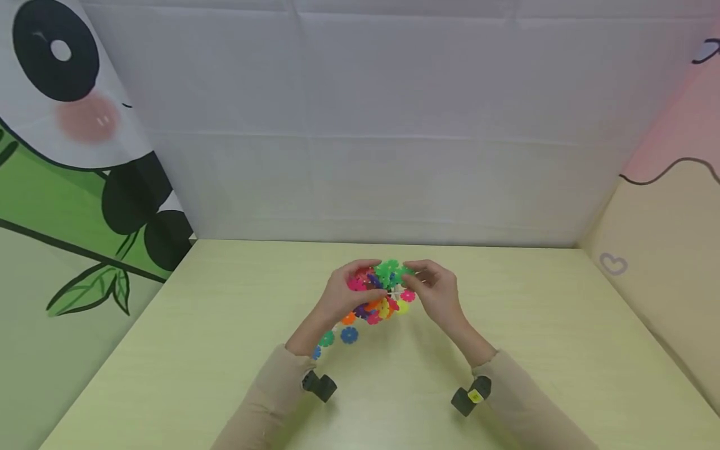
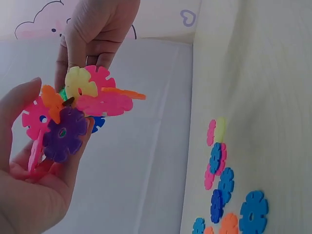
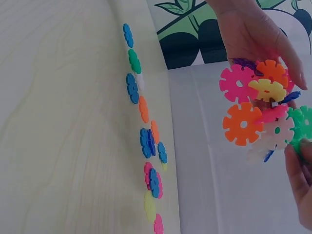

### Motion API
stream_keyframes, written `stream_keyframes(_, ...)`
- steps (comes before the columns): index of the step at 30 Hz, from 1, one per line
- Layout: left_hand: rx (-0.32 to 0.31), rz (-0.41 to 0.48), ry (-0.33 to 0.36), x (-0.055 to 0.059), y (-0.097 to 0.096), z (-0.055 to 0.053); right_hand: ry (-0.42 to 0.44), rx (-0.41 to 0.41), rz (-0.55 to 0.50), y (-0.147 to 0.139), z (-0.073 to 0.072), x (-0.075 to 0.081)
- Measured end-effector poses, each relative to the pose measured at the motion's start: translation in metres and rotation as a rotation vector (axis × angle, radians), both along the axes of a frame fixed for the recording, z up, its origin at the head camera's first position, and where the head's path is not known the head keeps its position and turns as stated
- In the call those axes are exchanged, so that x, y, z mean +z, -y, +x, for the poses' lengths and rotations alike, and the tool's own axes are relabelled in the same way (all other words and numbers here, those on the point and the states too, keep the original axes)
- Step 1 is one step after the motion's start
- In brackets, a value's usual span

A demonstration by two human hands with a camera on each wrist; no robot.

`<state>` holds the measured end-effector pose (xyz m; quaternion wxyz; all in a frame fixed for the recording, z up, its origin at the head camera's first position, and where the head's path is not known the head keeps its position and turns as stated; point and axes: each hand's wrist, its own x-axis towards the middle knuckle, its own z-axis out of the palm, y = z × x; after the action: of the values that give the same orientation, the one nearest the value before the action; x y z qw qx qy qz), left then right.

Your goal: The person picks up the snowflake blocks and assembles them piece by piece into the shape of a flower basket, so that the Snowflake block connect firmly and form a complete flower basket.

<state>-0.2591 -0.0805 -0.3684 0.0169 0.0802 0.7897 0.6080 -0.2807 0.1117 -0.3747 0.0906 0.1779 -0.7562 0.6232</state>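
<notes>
My multicoloured cluster of notched, flower-shaped plastic discs (image 3: pixel 273 114): pink, orange, yellow, purple, blue, green, white. Loose, flower-shaped plastic discs (image 3: pixel 145 144): blue, green, orange, pink, yellow, white. My long fabric sleeves (image 1: pixel 272 387): plain beige. Flat tabletop (image 3: pixel 63 122): pale yellow, wood-grain pattern.

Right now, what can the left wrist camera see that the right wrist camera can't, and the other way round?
Only the left wrist view: the heart drawing and the pink cloud-like drawing on the wall.

Only the right wrist view: the leaf drawing, the big black drawn shape and a loose green flower on the table.

Both share: the left hand holding the colourful flower cluster, the right hand at it, and loose flowers lying on the table.
</notes>
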Motion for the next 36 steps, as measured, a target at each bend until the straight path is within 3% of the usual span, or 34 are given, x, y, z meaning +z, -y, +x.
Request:
stream_keyframes(6, -0.021, -0.018, -0.021, -0.004, -0.003, 0.003, -0.026, 0.023, 0.012, 0.000, 0.000, -0.003)
stream_keyframes(12, 0.067, 0.057, -0.096, -0.012, -0.010, -0.002, -0.068, 0.068, 0.017, -0.003, -0.006, -0.004)
stream_keyframes(17, 0.117, 0.086, -0.117, -0.015, -0.016, -0.007, -0.123, 0.058, 0.059, -0.005, -0.012, -0.007)
stream_keyframes(27, 0.172, 0.136, -0.036, -0.023, -0.020, -0.013, -0.219, 0.083, 0.124, -0.006, -0.018, -0.010)
stream_keyframes(31, 0.168, 0.091, -0.039, -0.027, -0.019, -0.016, -0.208, 0.135, 0.177, -0.009, -0.024, -0.009)
stream_keyframes(36, 0.188, 0.038, -0.021, -0.033, -0.011, -0.022, -0.103, 0.224, 0.267, -0.022, -0.048, -0.013)
